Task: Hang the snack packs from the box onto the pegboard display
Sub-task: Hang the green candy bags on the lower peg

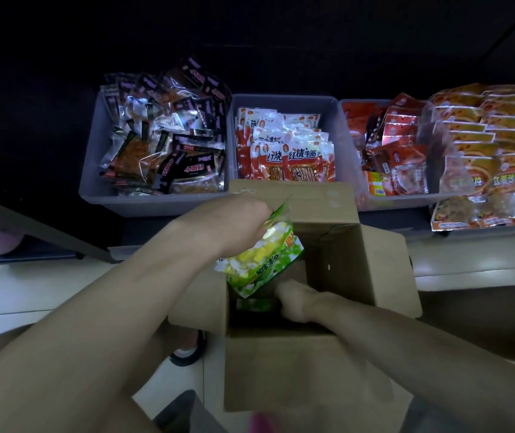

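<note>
An open cardboard box [359,270] stands on the floor in front of me, flaps spread. My left hand [237,223] grips the top edge of a green and yellow snack pack [262,260], which hangs tilted over the box's opening. My right hand [296,300] reaches down inside the box, fingers curled next to another green pack [254,304] lying at the bottom; whether it holds that pack is hidden. No pegboard shows in this view.
Three grey bins line the low shelf behind the box: dark packets [162,139] at left, red and white packets [284,148] in the middle, red packets [390,157] at right. Orange packs [484,145] are stacked far right. A shoe [187,354] stands on the tiled floor.
</note>
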`<act>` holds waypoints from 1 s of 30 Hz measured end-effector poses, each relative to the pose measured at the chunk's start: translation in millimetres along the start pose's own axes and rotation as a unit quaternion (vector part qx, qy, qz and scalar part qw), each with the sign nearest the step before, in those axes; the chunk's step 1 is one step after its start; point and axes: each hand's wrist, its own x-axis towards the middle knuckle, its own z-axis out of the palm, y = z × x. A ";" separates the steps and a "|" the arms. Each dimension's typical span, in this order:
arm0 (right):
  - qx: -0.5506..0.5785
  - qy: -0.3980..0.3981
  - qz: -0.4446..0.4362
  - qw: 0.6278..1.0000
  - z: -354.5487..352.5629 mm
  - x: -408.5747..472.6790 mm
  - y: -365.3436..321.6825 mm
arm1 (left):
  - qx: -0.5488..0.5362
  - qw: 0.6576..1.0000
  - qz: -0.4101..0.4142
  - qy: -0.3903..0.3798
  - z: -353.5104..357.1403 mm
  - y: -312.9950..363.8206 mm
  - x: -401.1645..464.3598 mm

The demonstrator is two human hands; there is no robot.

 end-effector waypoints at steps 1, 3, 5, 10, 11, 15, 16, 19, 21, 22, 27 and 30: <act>0.013 0.034 0.004 0.999 -3.8 -4.3 0.4 | 0.003 1.000 0.003 0.006 -1.4 -0.3 -1.0; 0.019 0.072 -0.005 0.997 -14.9 -14.0 2.1 | 0.004 1.000 0.007 0.018 -5.7 -0.1 -5.3; 0.001 0.097 -0.018 0.995 -27.0 -31.3 7.6 | -0.013 0.999 0.003 0.031 -10.8 0.2 -10.7; 0.110 0.198 -0.033 0.974 -56.0 -91.3 29.0 | -0.117 0.989 -0.015 0.094 -18.9 2.4 -35.5; 0.153 0.217 -0.033 0.963 -60.4 -102.8 32.3 | -0.163 0.978 -0.022 0.126 -19.7 3.3 -42.2; 0.366 0.239 -0.024 0.899 -74.4 -142.9 36.9 | -0.368 0.881 -0.071 0.289 -16.2 10.5 -68.5; 0.447 0.244 -0.017 0.860 -77.6 -152.2 35.7 | -0.404 0.854 -0.079 0.318 -14.6 12.3 -73.2; 0.700 0.236 -0.050 0.672 -94.0 -180.3 31.7 | -0.473 0.803 -0.092 0.351 -11.0 22.1 -83.3; 0.767 0.225 -0.099 0.592 -106.2 -203.1 26.2 | -0.490 0.784 -0.108 0.365 -8.8 26.9 -84.9; 0.780 0.217 -0.129 0.572 -110.8 -215.1 22.1 | -0.491 0.782 -0.109 0.368 -8.8 31.4 -85.6; 0.811 0.176 -0.204 0.519 -126.0 -253.9 2.4 | -0.471 0.795 -0.081 0.374 -14.0 66.5 -85.6; 0.848 0.160 -0.217 0.456 -140.2 -263.3 -10.3 | -0.428 0.808 -0.063 0.401 -17.2 93.3 -84.3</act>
